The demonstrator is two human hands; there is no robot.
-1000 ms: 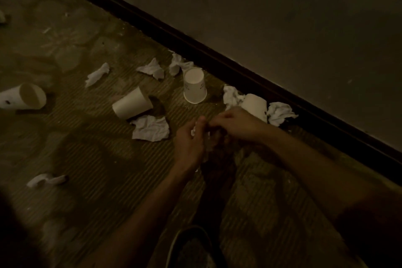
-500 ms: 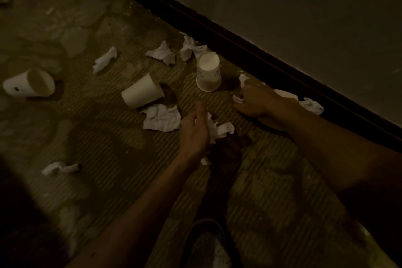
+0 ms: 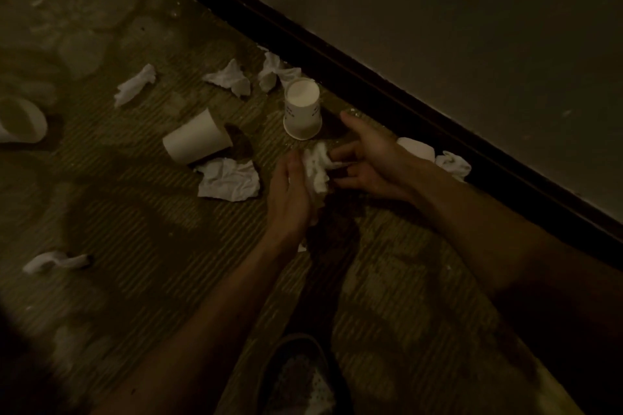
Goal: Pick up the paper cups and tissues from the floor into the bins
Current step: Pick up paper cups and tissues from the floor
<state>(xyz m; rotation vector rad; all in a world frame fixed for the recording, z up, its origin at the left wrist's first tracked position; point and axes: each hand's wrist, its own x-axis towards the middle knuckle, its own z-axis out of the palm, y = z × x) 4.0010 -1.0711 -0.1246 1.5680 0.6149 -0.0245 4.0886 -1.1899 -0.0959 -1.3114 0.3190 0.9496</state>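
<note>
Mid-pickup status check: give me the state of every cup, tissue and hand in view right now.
left hand: grips tissue wad
right hand: fingers on the wad's end, grip unclear
printed cup: upside down on floor
plain cup: on its side
left-edge cup: on its side, cut off
half-hidden cup: floor, behind right hand
flat tissue: crumpled, on floor
baseboard tissue: on floor, untouched
</note>
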